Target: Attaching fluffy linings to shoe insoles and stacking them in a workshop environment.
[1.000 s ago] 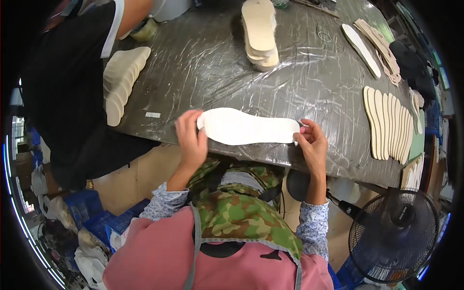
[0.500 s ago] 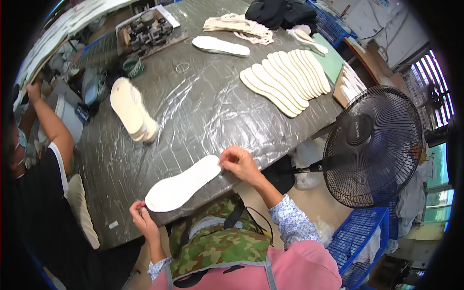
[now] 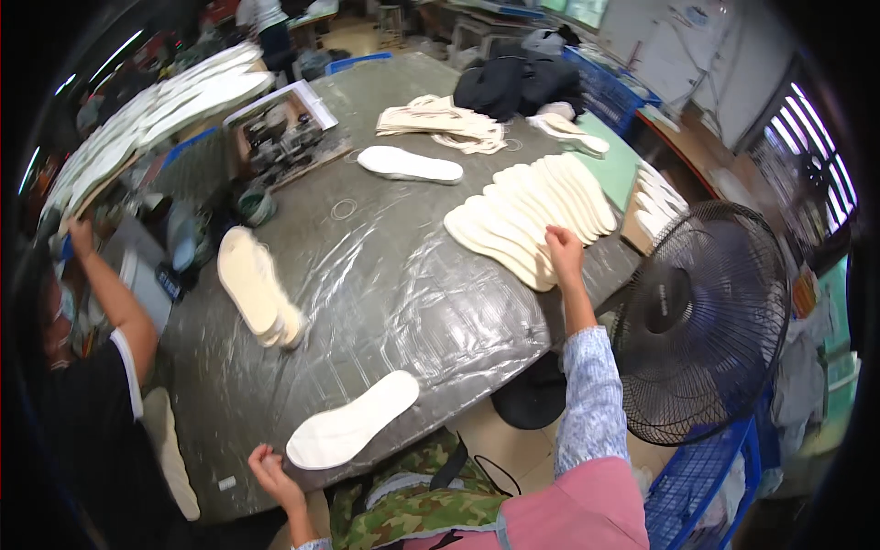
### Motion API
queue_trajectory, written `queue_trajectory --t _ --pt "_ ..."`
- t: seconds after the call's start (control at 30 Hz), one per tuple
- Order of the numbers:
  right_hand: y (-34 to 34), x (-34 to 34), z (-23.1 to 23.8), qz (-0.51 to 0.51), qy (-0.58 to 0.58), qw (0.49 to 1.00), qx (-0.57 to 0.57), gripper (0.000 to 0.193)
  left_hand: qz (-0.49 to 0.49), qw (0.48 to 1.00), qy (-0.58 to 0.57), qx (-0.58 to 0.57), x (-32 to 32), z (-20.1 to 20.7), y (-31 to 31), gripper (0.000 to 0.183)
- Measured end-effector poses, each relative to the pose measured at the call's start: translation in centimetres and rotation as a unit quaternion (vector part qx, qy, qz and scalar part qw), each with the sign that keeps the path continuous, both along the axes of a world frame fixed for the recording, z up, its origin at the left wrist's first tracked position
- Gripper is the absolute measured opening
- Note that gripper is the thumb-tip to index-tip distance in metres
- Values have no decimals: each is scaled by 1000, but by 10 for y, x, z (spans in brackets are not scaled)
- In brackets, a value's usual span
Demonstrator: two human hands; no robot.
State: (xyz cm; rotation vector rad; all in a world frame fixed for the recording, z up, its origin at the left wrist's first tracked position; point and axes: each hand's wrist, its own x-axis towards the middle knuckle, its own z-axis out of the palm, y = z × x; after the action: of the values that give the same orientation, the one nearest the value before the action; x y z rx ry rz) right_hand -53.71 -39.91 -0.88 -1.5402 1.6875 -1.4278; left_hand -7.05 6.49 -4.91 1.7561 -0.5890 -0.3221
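A white insole [image 3: 354, 422] lies flat by the table's near edge, its broad end toward my left hand [image 3: 272, 472]. That hand is beside the insole, apart from it, its fingers loosely bent and seemingly holding nothing. Out to the right, my right hand [image 3: 566, 252] is at the near edge of a fanned row of cream insoles [image 3: 522, 206]. Its fingers are curled together; whether they grip an insole is hidden. A pile of cream insoles [image 3: 252, 280] stands at the left of the table.
Another white insole [image 3: 410, 166] and a stack of cream pieces [image 3: 435, 122] lie farther back, near black cloth [image 3: 518, 82]. A standing fan [image 3: 701, 321] is close on my right, above a blue basket [image 3: 706, 490]. At left, a co-worker's arm [image 3: 124, 298] reaches toward a rack.
My right hand has left the narrow end of the white insole and moved right and away to the fanned insoles. The left hand remains near the broad end. The view has tilted up.
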Motion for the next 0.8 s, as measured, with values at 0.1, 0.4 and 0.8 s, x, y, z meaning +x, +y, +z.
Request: queue_trajectory --t 0.1,0.4,0.8 --pt "-62 -26 3 -139 126 982 -23 25 22 1000 -18 3 11 -7 21 27" --pt "-168 -75 23 -174 244 951 -82 26 44 998 -14 -35 13 -10 11 22" --pt "-238 205 10 295 436 849 52 99 61 997 -41 8 -3 9 1 23"
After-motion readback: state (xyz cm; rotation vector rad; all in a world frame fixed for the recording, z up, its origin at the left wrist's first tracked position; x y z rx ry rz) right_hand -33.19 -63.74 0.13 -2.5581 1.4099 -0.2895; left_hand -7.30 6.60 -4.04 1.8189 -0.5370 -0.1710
